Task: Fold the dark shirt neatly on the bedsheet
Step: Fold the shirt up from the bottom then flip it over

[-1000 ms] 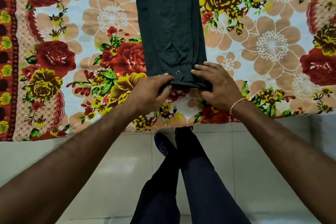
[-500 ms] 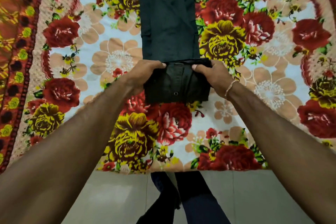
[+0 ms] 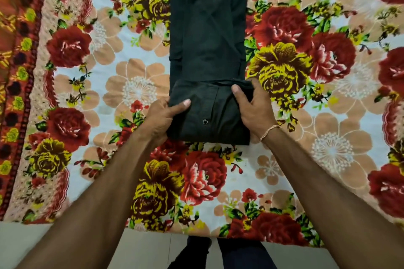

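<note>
The dark shirt (image 3: pixel 207 39) lies as a long narrow strip on the flowered bedsheet (image 3: pixel 122 85), its collar end at the far side. Its near end is folded up over itself into a thick band with one metal snap showing. My left hand (image 3: pixel 162 117) grips the left edge of that folded band, thumb on top. My right hand (image 3: pixel 251 105) grips the band's right edge, thumb on top and fingers wrapped round the side. A thread bracelet sits on the right wrist.
The bedsheet's near edge (image 3: pixel 153 228) ends above a pale tiled floor (image 3: pixel 65 247). My legs in dark trousers (image 3: pixel 218 253) stand just below that edge. An orange patterned border (image 3: pixel 13 72) runs down the sheet's left side.
Both hands lifted the shirt's near hem and folded it away from me over the strip. Since half a second ago the hands have slid nearer along the folded band's sides.
</note>
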